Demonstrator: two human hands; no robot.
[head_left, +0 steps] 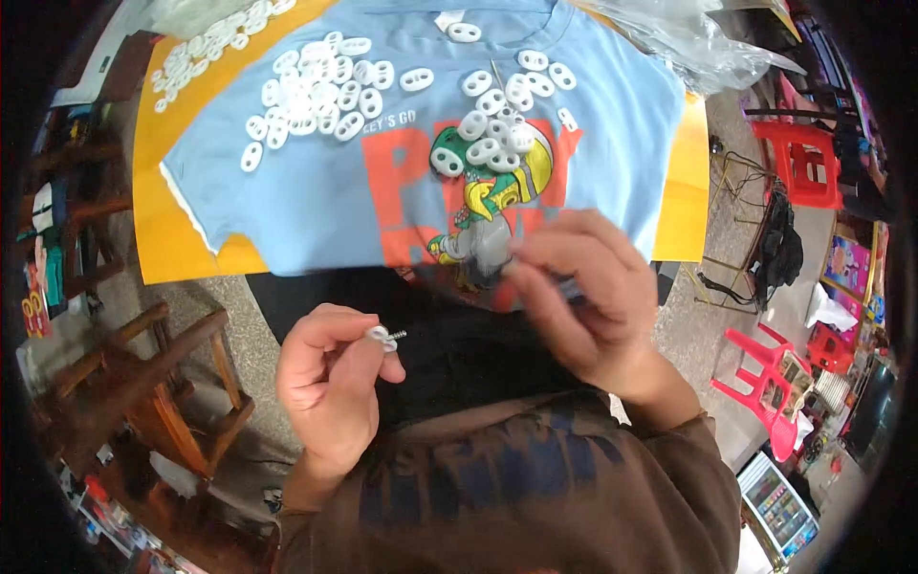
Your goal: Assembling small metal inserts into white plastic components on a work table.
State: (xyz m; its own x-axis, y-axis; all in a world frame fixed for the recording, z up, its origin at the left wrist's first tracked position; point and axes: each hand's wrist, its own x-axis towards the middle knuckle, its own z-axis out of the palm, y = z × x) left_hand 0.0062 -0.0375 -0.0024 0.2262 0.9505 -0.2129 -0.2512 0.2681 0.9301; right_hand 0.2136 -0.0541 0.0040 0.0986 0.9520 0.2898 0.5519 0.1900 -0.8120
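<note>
From left to right, we first find a large pile (311, 91) of white ovals on the shirt (296, 215), above the left hand (330, 383) in view. That hand, below the shirt's lower edge, is clamped: thumb and fingers pinch one white piece (382, 335), from which a small screw (399, 336) juts out. We note the screw's long axis: it runs roughly crosswise, its free end pointing right and tipping slightly up in view, toward the side where the other hand is. Next, a small pile (497, 132) lies on the shirt, apart from both hands. Rightmost, the right hand (593, 287) hangs by the shirt's lower edge, thumb and forefinger curled close; it is blurred, and we cannot tell whether they are clamped on the red patch (504, 297) beside the thumb tip. From this hand, the piece lies to the left and lower in view; the left hand, which holds it, is the nearer
</note>
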